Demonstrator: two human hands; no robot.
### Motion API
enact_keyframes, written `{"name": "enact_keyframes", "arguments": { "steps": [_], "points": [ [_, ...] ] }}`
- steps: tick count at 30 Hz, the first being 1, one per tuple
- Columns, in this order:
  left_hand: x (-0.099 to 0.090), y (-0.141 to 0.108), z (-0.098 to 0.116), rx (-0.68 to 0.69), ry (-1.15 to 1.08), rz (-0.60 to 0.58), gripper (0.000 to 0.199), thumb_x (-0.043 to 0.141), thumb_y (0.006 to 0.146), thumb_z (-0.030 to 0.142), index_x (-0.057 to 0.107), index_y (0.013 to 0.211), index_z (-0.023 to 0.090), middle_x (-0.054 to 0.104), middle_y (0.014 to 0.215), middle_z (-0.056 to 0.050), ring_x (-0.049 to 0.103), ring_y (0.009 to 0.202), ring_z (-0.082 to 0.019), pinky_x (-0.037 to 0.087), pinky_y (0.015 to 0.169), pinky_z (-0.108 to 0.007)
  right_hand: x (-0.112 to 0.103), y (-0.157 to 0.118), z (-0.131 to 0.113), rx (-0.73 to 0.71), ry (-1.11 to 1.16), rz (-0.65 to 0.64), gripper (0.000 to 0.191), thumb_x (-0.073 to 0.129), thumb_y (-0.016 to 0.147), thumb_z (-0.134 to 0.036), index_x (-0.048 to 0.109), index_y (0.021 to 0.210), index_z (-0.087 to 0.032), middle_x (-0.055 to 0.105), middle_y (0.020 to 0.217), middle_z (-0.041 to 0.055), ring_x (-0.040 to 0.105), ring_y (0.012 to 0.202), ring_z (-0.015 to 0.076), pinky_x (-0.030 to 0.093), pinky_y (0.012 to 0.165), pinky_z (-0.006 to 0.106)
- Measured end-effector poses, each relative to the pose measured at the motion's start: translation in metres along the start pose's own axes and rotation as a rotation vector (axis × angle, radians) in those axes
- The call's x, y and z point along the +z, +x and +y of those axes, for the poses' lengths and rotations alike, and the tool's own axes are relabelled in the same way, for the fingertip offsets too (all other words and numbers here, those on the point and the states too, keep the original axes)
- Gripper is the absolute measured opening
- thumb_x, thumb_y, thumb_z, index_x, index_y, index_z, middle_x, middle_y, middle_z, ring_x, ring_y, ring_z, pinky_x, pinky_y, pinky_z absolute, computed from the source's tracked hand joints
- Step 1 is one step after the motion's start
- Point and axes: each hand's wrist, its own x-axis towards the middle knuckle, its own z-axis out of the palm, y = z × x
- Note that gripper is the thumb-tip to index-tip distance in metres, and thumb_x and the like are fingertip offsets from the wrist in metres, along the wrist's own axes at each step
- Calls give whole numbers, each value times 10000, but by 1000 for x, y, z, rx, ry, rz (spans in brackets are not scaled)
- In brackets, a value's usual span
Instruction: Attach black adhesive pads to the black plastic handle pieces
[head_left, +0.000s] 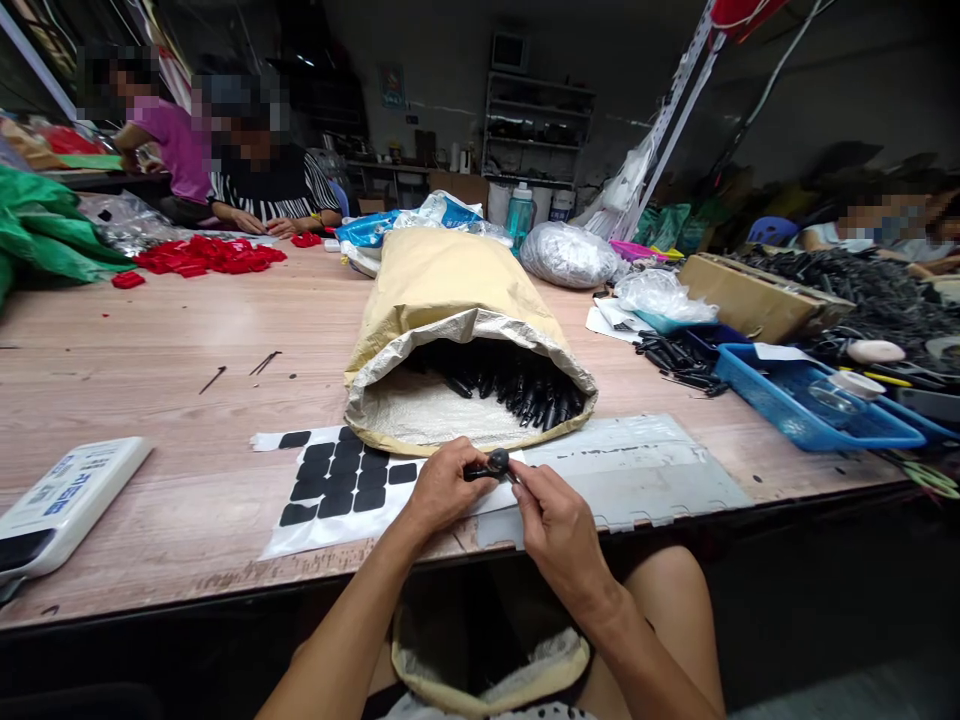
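While the left hand [448, 484] grips a black part [498, 461], the right hand [559, 520] pinches a thin piece [513, 477] — sack [465, 275] on the far side.

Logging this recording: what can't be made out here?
Head view: part of the black piece, covered by the left hand.
Head view: what, if anything, the right hand pinches; too small.
Head view: the larger yellow sack, depths in shadow.
Head view: part of the sticker sheet, under that sack.
Head view: the white device, left end cut off by picture edge.
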Motion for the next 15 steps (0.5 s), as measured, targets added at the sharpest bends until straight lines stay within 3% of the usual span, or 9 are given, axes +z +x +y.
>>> {"name": "enact_keyframes", "arguments": {
  "steps": [4,9,15],
  "points": [
    [1,0,0,-12,-4,8,98,729,766,235,740,859,208,625,831,-7,578,835,-182,423,756,-294,-5,0,5,10,24,71,347,456,995,-237,628,1296,-219,692,1048,83,651,974,196,520,892,326],
    [1,0,0,-24,8,9,90,729,757,227,737,844,209,626,839,-7,580,844,-183,429,754,-294,-6,-2,11,63,8,-5,351,428,994,-215,640,1273,-223,696,1021,70,648,962,193,512,888,324],
    [-1,-3,3,-4,45,3,171,752,699,211,689,857,206,638,882,-2,571,848,-187,430,771,-309,-12,14,35,130,-79,74,343,508,951,-229,657,1260,-234,685,1028,56,627,981,199,486,874,315]
  ]
}}
